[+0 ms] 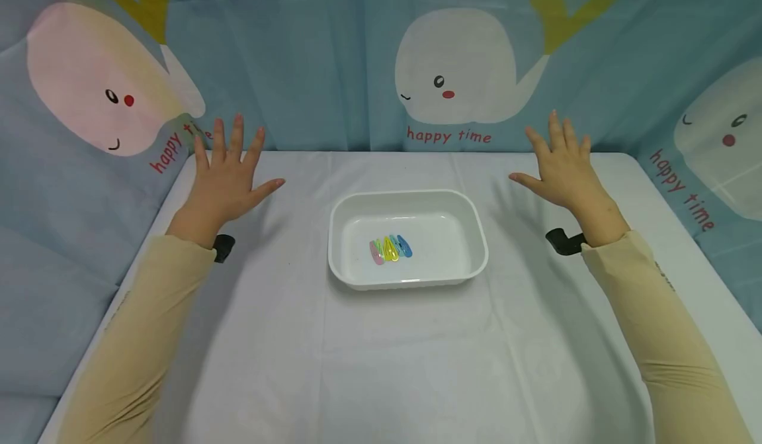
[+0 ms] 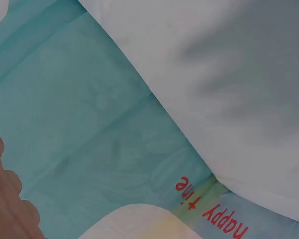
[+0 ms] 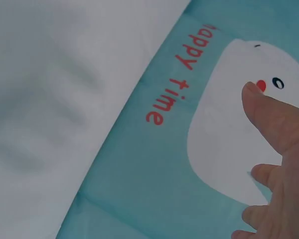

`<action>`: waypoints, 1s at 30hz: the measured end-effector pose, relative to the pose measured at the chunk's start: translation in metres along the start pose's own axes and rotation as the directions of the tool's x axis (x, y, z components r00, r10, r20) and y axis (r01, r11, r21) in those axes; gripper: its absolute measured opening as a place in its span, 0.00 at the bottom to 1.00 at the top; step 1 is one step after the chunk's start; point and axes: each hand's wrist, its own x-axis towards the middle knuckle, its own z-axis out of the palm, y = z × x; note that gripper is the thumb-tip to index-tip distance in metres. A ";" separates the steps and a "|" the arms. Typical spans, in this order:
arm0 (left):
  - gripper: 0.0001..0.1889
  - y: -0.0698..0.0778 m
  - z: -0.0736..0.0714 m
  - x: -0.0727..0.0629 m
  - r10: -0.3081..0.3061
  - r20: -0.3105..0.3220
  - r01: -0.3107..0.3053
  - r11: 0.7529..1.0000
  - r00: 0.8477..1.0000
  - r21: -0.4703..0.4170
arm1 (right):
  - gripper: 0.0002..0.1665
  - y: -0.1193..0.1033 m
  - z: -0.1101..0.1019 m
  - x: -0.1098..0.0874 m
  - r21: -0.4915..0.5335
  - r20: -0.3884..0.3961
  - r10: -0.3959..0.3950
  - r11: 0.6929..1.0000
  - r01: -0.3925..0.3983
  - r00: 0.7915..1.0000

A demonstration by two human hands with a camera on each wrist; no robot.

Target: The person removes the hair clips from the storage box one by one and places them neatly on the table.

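In the head view a white rectangular tray [image 1: 437, 275] stands on the table, with several small snap hair clips [image 1: 389, 249] in pink, green, yellow and blue lying side by side in it, left of its middle. My left hand [image 1: 223, 182] is held above the table to the left of the tray, fingers spread and straight, holding nothing. On the other side, my right hand [image 1: 562, 169] is raised with its fingers spread too, touching nothing. Each wrist view catches only part of its hand: fingertips of the left hand [image 2: 12, 199] and the thumb and fingers of the right hand [image 3: 284, 164].
A white cloth covers the table [image 1: 411, 364]. Behind it and along both sides hangs a blue curtain [image 1: 297, 67] printed with whales and red lettering. Black straps with camera mounts [image 1: 565, 241] sit at both wrists, below beige sleeves [image 1: 673, 345].
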 end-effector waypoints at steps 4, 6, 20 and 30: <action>0.45 0.008 0.004 -0.007 -0.004 -0.039 0.002 0.999 0.999 -0.037 | 0.52 -0.001 0.001 0.001 0.014 -0.006 -0.014 1.000 0.015 1.000; 0.44 0.017 0.008 -0.015 0.003 -0.064 -0.008 0.997 0.998 -0.079 | 0.51 -0.005 0.001 0.000 0.036 -0.033 -0.039 0.999 0.041 0.999; 0.38 0.095 0.061 -0.063 0.130 -0.088 -0.151 0.945 0.988 -0.291 | 0.33 -0.079 -0.008 -0.011 0.327 -0.150 -0.246 0.902 0.283 0.958; 0.36 0.108 0.066 -0.067 0.173 -0.048 -0.179 0.929 0.984 -0.323 | 0.20 -0.114 0.007 -0.003 0.471 -0.001 -0.387 0.814 0.341 0.922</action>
